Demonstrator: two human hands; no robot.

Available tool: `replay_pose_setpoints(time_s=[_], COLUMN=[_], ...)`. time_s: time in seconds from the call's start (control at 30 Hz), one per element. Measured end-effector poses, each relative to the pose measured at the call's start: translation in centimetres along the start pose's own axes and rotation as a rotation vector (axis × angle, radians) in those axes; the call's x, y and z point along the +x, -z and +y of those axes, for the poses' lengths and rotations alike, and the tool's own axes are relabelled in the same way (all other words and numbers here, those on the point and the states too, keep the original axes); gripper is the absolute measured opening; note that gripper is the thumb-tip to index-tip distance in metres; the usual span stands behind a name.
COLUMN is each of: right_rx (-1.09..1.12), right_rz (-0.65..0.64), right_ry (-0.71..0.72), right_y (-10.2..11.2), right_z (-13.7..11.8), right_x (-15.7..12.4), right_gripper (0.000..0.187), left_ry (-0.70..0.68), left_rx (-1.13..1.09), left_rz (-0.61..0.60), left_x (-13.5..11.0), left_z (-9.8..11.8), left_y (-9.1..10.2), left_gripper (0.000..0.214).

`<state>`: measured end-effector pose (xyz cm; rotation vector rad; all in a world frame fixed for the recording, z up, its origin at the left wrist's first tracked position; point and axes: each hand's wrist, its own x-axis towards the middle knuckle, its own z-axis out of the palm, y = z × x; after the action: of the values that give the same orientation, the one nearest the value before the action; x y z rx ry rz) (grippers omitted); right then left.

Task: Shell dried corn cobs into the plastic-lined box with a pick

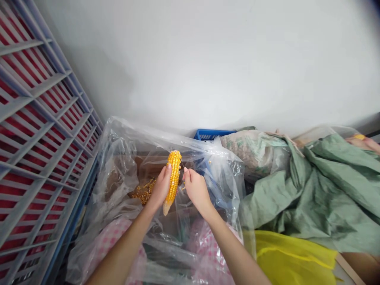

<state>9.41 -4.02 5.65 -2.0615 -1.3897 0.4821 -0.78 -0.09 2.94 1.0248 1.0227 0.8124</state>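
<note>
A yellow ear of corn (172,184) is upright with a slight tilt, its pale pointed tip at the bottom. My left hand (161,185) is wrapped round its left side. Just right of the ear, my right hand (196,189) is closed with the thumb up, a small gap from the cob; whether kernels are inside its fingers is hidden. A few loose kernels show between the hand and the ear. Below, a pile of corn kernels (144,191) lies in a clear plastic bag (115,158) spread open around both hands.
Stacked plastic crates (44,130) with red contents rise at the left. A blue basket (215,133) stands against the white wall (208,59). To the right lie a filled sack (249,148), a green tarp (320,194) and yellow mesh (291,253). Another person's hand (363,142) shows at the right edge.
</note>
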Motion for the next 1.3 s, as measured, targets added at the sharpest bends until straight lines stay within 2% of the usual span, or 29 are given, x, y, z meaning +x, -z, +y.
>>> replay_pose_setpoints(time_s=[0.13,0.3,0.57,0.7,0.97,1.13,1.3], right_rx=[-0.015,0.023,-0.045,-0.173,-0.573,-0.697,-0.715], right_rz=[0.067,0.141,0.101,0.090,0.028,-0.018,-0.035], right_ry=[-0.021,-0.026,-0.026,-0.024,0.033,0.159,0.321], right_y=[0.3,0.3,0.2,0.3,-0.3,-1.3,-2.6], right_z=[0.2,0.4,-0.2,-0.5,-1.4,-0.2,1.9], right_x=[-0.6,-1.4,-1.4,-1.4,-0.9,0.0,0.7], right_gripper=[0.039,0.037,0.037,0.036,0.035,0.033,0.033], left_ry=[-0.050,-0.027,-0.081,-0.133,-0.172,-0.117,0.113], left_rx=[0.033,0.026,0.090,0.119,0.178,0.073,-0.084], left_rz=[0.079,0.054,0.084,0.099,0.108,0.123,0.075], left_x=[-0.4,-0.8,-0.5,-0.3,-0.1,0.2,0.1], left_z=[0.3,0.7,0.3,0.1,-0.7,-1.3,-1.1], left_y=[-0.3,-0.6,-0.5,-0.6,-0.6,-0.7,-0.5], left_gripper=[0.040,0.039,0.040,0.039,0.037,0.037,0.040])
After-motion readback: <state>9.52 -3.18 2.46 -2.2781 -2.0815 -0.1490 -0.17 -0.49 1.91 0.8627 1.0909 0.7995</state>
